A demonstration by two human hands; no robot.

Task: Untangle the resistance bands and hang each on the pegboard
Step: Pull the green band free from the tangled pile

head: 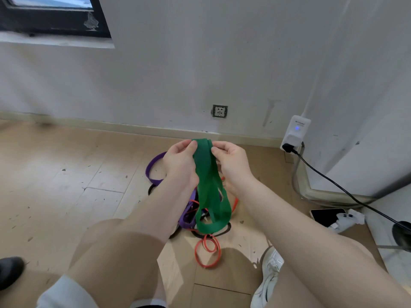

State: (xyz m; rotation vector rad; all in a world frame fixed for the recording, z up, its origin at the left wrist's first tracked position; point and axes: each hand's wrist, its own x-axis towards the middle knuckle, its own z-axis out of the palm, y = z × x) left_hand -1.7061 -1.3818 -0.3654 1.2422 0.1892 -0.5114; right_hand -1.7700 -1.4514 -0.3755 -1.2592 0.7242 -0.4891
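Green band [208,185] lifted clear above the floor [55,174], pinched at its top fold by left hand [181,162] and right hand [231,162], close together, fingers curled on the rubber. Lower loops twisted and dangling into the pile: purple band [153,172], orange band [208,252], 1 black band [222,232] (partly hidden). Risk: pulling up now likely to drag snagged neighbours along or tighten the twist. No pegboard in view.

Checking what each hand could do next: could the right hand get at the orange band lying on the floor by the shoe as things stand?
Probably not yet: the right hand pinches the green band; otherwise the orange band lies uncovered below.
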